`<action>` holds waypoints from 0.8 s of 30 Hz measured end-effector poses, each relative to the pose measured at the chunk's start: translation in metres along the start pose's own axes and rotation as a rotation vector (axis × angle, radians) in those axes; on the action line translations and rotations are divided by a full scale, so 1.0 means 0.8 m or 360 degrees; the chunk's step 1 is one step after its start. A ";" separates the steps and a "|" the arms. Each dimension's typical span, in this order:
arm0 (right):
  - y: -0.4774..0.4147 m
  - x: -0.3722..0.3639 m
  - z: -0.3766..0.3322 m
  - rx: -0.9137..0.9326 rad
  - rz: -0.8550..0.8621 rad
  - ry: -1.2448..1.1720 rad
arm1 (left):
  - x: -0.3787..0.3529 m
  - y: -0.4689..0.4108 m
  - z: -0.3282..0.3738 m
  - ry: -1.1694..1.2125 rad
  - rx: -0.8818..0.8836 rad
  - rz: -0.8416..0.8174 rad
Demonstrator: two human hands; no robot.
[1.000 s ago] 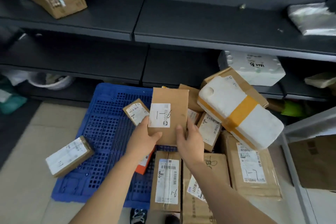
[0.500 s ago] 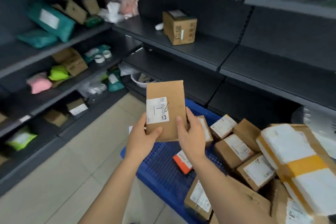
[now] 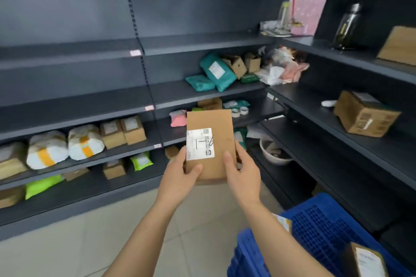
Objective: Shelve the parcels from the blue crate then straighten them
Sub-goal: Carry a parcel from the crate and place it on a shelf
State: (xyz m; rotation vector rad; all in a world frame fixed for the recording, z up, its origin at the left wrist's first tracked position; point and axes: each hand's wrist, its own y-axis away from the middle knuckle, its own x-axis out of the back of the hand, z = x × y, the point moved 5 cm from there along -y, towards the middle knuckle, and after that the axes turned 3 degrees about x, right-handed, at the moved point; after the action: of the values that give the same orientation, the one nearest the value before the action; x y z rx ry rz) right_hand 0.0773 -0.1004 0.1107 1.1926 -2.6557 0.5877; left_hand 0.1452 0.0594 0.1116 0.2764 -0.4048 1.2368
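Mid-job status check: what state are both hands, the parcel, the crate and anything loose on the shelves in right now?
brown parcel, upright, label facing the camera, not yet shelved.
left hand, gripping the parcel's lower left edge.
right hand, gripping its lower right edge.
blue crate, not emptied.
labelled box, resting at the crate's near edge.
cardboard box, closed, askew on the right shelf.
glass bottle, upright.

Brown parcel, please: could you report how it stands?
Hands: left hand and right hand grip brown parcel. Upright, label toward camera, not yet shelved. Nothing in the way.
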 end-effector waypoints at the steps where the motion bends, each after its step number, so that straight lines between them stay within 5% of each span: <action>1: -0.009 -0.024 -0.014 0.0036 -0.0020 -0.0019 | 0.025 -0.011 -0.003 0.0003 -0.0012 0.0038; 24: -0.193 -0.532 -0.272 0.0611 -0.0742 -0.0333 | 0.483 -0.249 -0.090 -0.0069 0.0003 0.0999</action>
State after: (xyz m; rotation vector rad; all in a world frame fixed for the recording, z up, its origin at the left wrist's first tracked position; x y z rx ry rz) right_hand 0.4745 0.1866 0.2195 2.0015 -2.3408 0.9499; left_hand 0.4501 0.3583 0.2209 0.1805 -0.5507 1.8472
